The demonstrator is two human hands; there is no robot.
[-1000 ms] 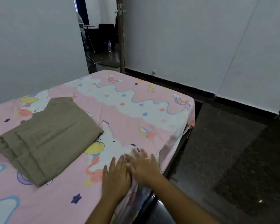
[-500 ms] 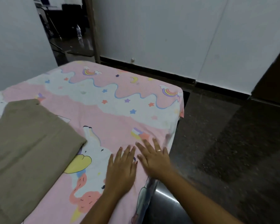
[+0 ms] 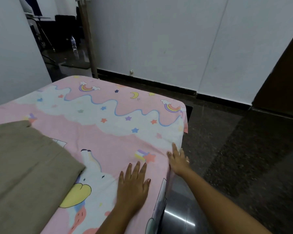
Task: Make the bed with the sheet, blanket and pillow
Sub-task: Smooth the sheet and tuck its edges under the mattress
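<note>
A pink sheet (image 3: pixel 108 132) printed with rainbows, stars and a unicorn is spread over the bed. A folded tan blanket (image 3: pixel 27 169) lies on it at the left. My left hand (image 3: pixel 134 184) presses flat on the sheet near the bed's right edge, fingers straight and spread. My right hand (image 3: pixel 178 159) lies flat along that edge a little farther on, fingers straight, with a ring on one finger. No pillow is in view.
Dark polished floor (image 3: pixel 235 157) runs along the bed's right side. White walls (image 3: pixel 159 39) with a black skirting stand beyond. A doorway (image 3: pixel 61 36) at the far left shows a bottle and furniture. A dark wooden panel (image 3: pixel 284 78) stands at the right.
Both hands have slid along the bed's right edge toward the far end, and the right hand has moved ahead of the left. The view has shifted the same way.
</note>
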